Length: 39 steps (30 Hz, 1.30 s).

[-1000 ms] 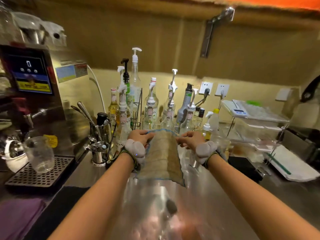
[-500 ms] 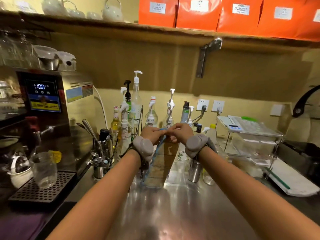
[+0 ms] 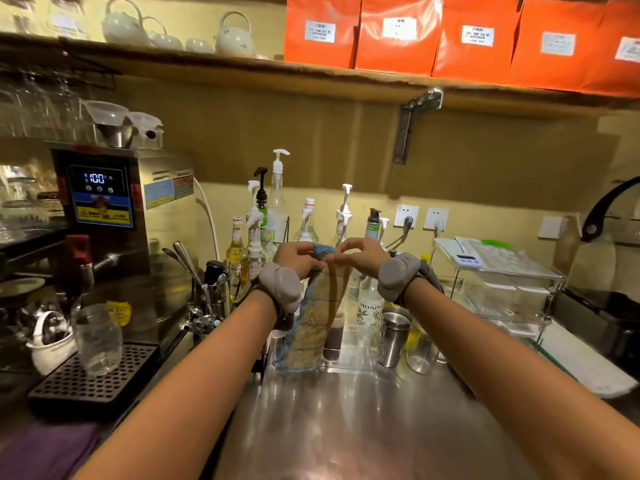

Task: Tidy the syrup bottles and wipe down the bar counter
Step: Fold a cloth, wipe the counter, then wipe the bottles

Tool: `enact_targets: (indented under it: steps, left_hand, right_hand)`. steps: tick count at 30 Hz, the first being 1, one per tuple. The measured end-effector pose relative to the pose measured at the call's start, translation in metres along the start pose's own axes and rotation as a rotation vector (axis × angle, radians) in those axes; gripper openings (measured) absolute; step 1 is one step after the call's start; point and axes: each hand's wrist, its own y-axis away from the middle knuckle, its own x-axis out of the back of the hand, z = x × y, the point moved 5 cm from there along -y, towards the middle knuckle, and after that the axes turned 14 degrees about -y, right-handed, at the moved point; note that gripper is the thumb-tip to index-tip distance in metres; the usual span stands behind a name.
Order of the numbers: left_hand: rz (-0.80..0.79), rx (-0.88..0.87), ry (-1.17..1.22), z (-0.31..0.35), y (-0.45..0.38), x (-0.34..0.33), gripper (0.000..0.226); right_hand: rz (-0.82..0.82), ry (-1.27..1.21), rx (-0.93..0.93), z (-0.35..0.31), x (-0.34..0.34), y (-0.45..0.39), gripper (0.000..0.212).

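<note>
Syrup bottles (image 3: 370, 303), clear glass with pumps, cluster frame centre at tabletop's (image 3: 363, 427) back. Left hand (image 3: 300, 258) and right hand (image 3: 360, 255) pinch tan blue-edged cloth (image 3: 317, 320), hanging folded. Advice: align corners, fold flat, then wipe.

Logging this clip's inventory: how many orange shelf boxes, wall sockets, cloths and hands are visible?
orange boxes: 5
wall sockets: 2
cloth: 1
hands, left hand and right hand, both pinching the cloth's top edge: 2
Total: 10
</note>
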Motion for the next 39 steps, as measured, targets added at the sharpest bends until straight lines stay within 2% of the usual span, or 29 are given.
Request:
enact_targets:
  steps: [3, 5, 9, 13, 19, 22, 23, 26, 28, 31, 37, 39]
  left_hand:
    - [-0.060, 0.045, 0.073, 0.000, 0.002, 0.002, 0.043]
    - [-0.140, 0.097, 0.104, -0.001, 0.005, -0.003, 0.041]
    - [-0.235, 0.146, -0.055, -0.008, 0.011, -0.015, 0.038]
    - [-0.307, 0.194, -0.038, -0.021, 0.013, -0.030, 0.044]
    - [-0.369, 0.211, -0.118, -0.030, 0.013, -0.041, 0.046]
    - [-0.422, 0.223, -0.068, -0.034, 0.017, -0.044, 0.037]
    - [-0.427, 0.225, -0.065, -0.036, 0.018, -0.043, 0.037]
    - [-0.400, 0.228, -0.178, -0.040, 0.020, -0.040, 0.057]
    - [-0.410, 0.237, -0.209, -0.040, 0.021, -0.038, 0.053]
    - [-0.428, 0.271, -0.219, -0.042, 0.025, -0.035, 0.032]
    - [-0.347, 0.327, -0.067, -0.048, 0.032, -0.023, 0.030]
    - [-0.289, 0.331, -0.006, -0.050, 0.033, -0.019, 0.040]
  right_hand:
    - [-0.066, -0.108, -0.003, -0.003, -0.004, 0.003, 0.024]
    - [-0.096, -0.117, 0.004, -0.007, -0.005, 0.005, 0.022]
    - [-0.105, -0.192, 0.039, -0.013, 0.003, 0.007, 0.023]
    - [-0.061, -0.246, 0.067, -0.019, 0.017, 0.006, 0.011]
    - [0.178, -0.293, 0.079, -0.016, 0.047, -0.003, 0.024]
    - [0.295, -0.271, 0.088, -0.008, 0.063, -0.004, 0.025]
    - [0.331, -0.278, 0.089, -0.004, 0.068, -0.003, 0.023]
    - [0.419, -0.277, 0.061, 0.010, 0.079, 0.001, 0.004]
    - [0.447, -0.268, 0.024, 0.022, 0.084, 0.003, 0.011]
    - [0.477, -0.271, -0.013, 0.034, 0.089, 0.008, 0.004]
    - [0.512, -0.246, -0.056, 0.055, 0.096, 0.014, 0.010]
    - [0.508, -0.244, -0.093, 0.061, 0.092, 0.017, 0.018]
